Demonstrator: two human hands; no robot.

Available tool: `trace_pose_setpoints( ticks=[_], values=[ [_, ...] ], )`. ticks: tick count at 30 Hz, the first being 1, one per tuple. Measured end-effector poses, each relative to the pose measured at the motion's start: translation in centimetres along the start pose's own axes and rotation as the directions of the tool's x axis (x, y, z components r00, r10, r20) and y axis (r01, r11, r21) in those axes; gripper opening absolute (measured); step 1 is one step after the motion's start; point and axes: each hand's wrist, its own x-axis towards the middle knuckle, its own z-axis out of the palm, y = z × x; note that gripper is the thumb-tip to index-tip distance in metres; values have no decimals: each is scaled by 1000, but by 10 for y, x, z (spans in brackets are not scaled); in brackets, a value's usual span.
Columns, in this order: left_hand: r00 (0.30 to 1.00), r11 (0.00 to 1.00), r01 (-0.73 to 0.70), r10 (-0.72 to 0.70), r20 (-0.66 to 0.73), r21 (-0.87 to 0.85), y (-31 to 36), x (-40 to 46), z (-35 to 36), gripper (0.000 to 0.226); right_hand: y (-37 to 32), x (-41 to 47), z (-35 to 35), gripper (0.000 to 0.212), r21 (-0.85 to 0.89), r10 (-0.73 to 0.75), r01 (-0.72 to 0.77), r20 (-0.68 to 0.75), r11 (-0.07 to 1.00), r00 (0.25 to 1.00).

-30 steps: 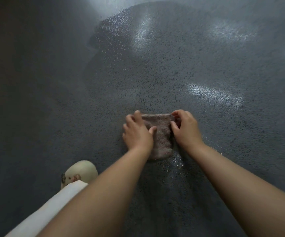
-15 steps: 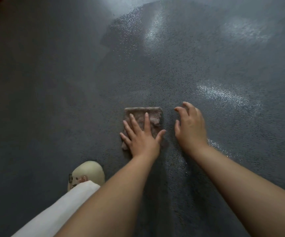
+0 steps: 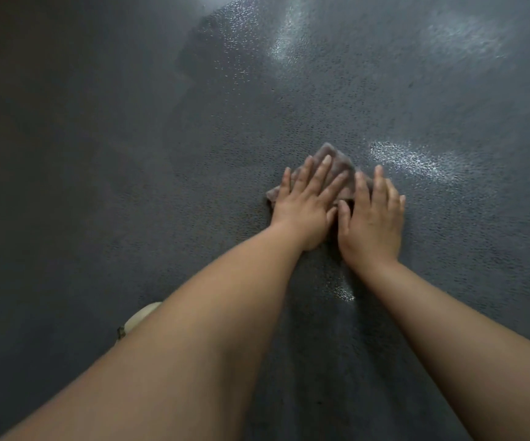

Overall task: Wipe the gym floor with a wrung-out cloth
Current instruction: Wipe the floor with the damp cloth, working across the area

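Small brownish-grey cloth [image 3: 337, 163], folded and pressed flat on the dark speckled floor [image 3: 130, 154], turned so one corner points away. Mostly hidden under the left hand [image 3: 305, 202], flat with fingers spread, and partly under the right hand [image 3: 371, 218], flat just beside it. Far corner and left edge showing. Wet sheen on the floor beyond and to the right.

Dark grey speckled floor [image 3: 130, 154] (glossy wet patches), brownish-grey cloth [image 3: 337, 160], cream shoe [image 3: 139, 318]

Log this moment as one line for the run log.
step: wiping | left hand: flat on cloth | right hand: flat, fingertips on cloth edge | floor: wet sheen ahead
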Motion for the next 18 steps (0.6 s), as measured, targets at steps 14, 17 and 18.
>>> trace_pose_setpoints(
  ticks=[14, 17, 18],
  values=[
    [305, 164, 830, -933, 189, -533, -148, -53, 26, 65, 2, 2, -4, 62, -248, 1, 70, 274, 966, 962],
    [340, 222, 823, -930, 139, -523, -140, -46, 26, 60, 1, 0, -3, 62, -251, 2, 69, 272, 965, 962],
    [388, 283, 812, -915, 110, -510, -134, -44, 25, 60, 1, -1, -2, 62, -253, 4, 67, 269, 965, 963]
  ],
)
